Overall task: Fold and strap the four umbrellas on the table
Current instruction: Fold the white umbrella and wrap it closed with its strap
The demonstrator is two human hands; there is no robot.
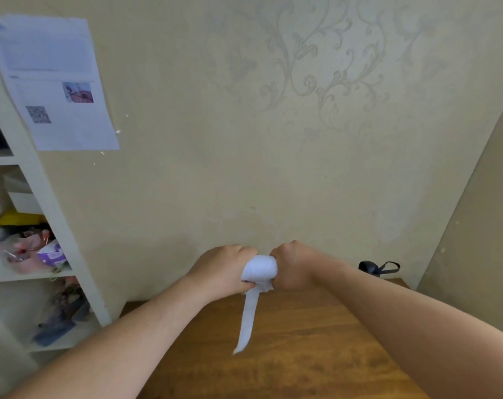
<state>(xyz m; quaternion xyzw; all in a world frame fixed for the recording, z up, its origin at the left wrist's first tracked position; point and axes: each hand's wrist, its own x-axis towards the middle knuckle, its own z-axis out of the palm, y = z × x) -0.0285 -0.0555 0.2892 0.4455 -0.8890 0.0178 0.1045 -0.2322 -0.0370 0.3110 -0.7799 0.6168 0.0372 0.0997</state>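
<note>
Patterned beige wallpaper backs the wooden table, above which the left hand and right hand grip a rolled white umbrella — fingers curled round it — its strap dangling.

Two bare forearms — no sleeves; left hand, right hand ungloved.

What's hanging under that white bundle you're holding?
A loose white strap dangles from the white umbrella above the wooden table. Both hands, left hand and right hand, hide the umbrella's ends.
</note>
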